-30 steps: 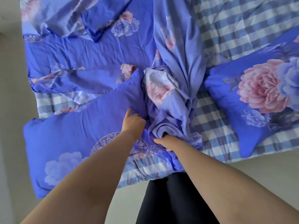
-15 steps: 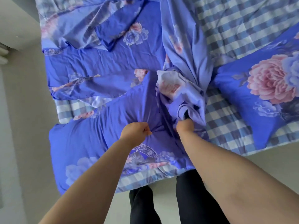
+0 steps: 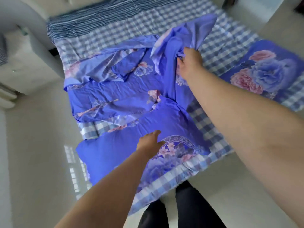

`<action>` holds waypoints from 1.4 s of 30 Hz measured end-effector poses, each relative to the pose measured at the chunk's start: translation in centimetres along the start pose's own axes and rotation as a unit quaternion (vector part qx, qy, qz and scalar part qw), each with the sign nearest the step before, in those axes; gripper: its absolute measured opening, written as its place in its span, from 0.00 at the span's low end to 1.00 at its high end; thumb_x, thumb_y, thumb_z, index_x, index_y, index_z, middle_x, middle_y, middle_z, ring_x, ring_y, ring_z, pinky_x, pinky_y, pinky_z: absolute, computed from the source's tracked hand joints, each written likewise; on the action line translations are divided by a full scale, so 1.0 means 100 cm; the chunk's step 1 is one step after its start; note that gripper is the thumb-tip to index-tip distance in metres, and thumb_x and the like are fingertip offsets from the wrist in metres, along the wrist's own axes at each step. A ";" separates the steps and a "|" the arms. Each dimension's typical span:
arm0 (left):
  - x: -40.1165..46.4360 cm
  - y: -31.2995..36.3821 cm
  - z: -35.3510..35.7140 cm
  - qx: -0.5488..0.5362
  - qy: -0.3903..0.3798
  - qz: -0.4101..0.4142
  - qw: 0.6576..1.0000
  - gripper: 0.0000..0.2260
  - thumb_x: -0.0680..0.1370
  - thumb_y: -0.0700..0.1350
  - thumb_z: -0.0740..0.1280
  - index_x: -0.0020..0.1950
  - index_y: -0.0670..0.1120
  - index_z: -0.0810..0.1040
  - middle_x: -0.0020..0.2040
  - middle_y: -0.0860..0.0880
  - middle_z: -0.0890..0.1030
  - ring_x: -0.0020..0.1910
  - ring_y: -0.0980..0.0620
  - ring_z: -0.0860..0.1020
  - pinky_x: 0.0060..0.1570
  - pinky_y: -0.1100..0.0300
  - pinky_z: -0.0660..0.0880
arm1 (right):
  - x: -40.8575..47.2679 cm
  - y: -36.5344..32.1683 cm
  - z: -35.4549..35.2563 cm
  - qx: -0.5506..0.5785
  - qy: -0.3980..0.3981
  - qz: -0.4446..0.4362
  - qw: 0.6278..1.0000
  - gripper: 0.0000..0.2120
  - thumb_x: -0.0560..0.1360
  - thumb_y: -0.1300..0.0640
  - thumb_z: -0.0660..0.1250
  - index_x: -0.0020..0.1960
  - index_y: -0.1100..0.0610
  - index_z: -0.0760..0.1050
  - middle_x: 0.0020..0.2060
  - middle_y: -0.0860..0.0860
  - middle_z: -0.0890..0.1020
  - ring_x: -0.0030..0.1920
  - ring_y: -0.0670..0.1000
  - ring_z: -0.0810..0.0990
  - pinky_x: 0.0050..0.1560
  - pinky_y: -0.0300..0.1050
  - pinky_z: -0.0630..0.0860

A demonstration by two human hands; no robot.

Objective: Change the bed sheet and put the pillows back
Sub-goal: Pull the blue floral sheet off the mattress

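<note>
The right hand point(image 3: 189, 60), upper centre, bunches the floral sheet point(image 3: 131, 89) to lift it; the left hand point(image 3: 150, 143), fingers straight, steadies the pillow point(image 3: 118, 148).

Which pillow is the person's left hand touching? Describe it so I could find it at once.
Start at the bed with the blue-and-white checked cover. The pillow lies at its near edge, just in front of the person's legs, under the left hand. Unlike the other pillow with big pink roses, it is mostly plain blue with a round ornamental emblem.
</note>
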State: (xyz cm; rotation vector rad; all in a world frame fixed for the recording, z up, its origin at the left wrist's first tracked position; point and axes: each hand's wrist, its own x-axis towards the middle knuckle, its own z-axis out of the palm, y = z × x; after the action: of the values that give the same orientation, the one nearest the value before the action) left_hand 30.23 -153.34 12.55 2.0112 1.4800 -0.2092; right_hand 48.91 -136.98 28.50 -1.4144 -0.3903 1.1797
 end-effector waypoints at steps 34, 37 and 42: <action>0.051 -0.167 -0.250 -0.453 0.076 -0.015 0.888 0.04 0.80 0.41 0.60 0.48 0.45 0.75 0.31 0.50 0.69 0.29 0.53 0.65 0.28 0.62 0.62 | -0.110 -0.009 0.258 0.367 -0.080 -0.060 0.925 0.10 0.80 0.60 0.57 0.41 0.59 0.71 0.32 0.54 0.75 0.27 0.48 0.78 0.29 0.39 0.79; 0.031 -0.230 -0.245 -0.455 0.022 -0.021 0.890 0.05 0.80 0.45 0.61 0.45 0.49 0.72 0.37 0.47 0.71 0.37 0.51 0.69 0.33 0.61 0.64 | -0.124 0.041 0.297 0.346 -0.007 -0.021 0.938 0.10 0.81 0.60 0.57 0.40 0.57 0.69 0.34 0.52 0.73 0.30 0.46 0.75 0.25 0.34 0.74; 0.023 -0.311 -0.257 -0.449 -0.021 -0.042 0.892 0.05 0.79 0.49 0.61 0.49 0.49 0.74 0.46 0.48 0.74 0.41 0.51 0.71 0.39 0.60 0.67 | -0.134 0.071 0.334 0.309 0.092 -0.021 0.946 0.10 0.80 0.61 0.57 0.40 0.56 0.68 0.30 0.49 0.74 0.29 0.45 0.72 0.20 0.32 0.66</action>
State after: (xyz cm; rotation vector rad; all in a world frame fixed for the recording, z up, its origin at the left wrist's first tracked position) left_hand -3.00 -131.53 19.78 1.1790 1.2868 0.3467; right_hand 13.21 -131.28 34.66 -0.9442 0.0848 1.0031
